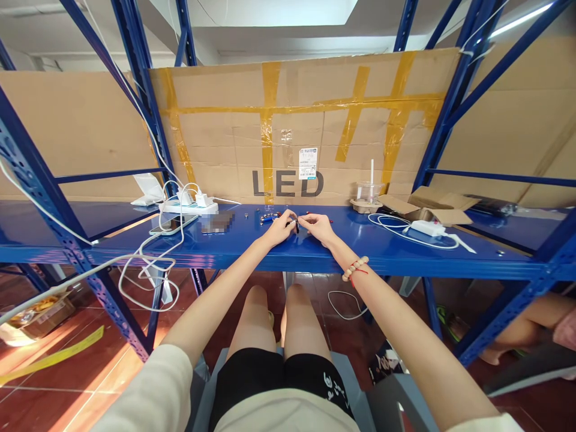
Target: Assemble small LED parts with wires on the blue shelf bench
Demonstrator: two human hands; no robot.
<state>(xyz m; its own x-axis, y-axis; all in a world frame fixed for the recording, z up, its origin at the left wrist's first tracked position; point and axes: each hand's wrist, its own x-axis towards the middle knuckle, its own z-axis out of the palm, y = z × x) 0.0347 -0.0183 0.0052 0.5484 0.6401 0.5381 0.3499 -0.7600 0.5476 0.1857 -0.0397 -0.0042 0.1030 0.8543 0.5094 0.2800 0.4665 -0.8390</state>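
Both hands meet over the blue metal shelf (252, 249). My left hand (282, 228) is closed, its fingers pinching a small dark object (294, 225) too small to name. My right hand (316, 228) comes in from the other side, thumb and fingertips pressed together at the right end of the same object. Just behind my left hand lies a blue and silver tool-like item (269, 219), partly covered by the fingers. Something thin and red (332, 221) shows beside my right hand, mostly hidden by it.
On the left stand a white power strip (191, 207) with cables and a phone (173, 225). To the right are a plastic cup with a straw (366, 192), an opened cardboard box (427, 204) and a white charger (427, 228). A large cardboard sheet (225, 144) stands behind.
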